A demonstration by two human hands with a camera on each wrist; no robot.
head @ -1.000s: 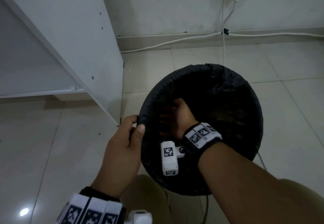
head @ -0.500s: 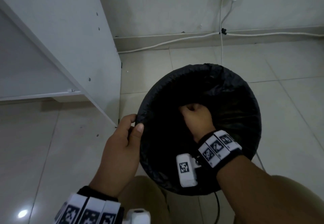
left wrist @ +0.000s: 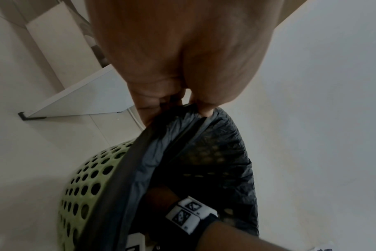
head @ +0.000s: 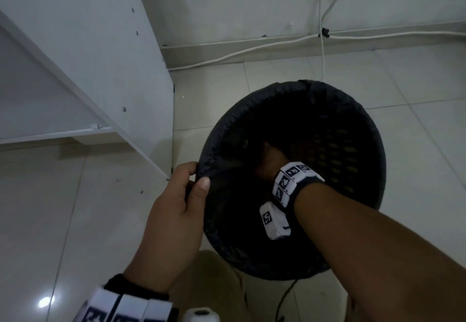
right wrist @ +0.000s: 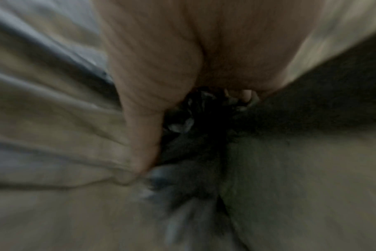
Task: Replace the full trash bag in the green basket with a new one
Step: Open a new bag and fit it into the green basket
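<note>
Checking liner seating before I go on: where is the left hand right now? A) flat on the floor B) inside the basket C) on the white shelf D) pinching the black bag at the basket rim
D: the left hand pinches the black bag at the green basket rim.

The left hand is pinching the bag's rim, thumb over curled fingers. The right hand is reaching down inside, fingers curling on dark plastic (blurred in its wrist view). Both wrists are wearing marker bands.
</note>
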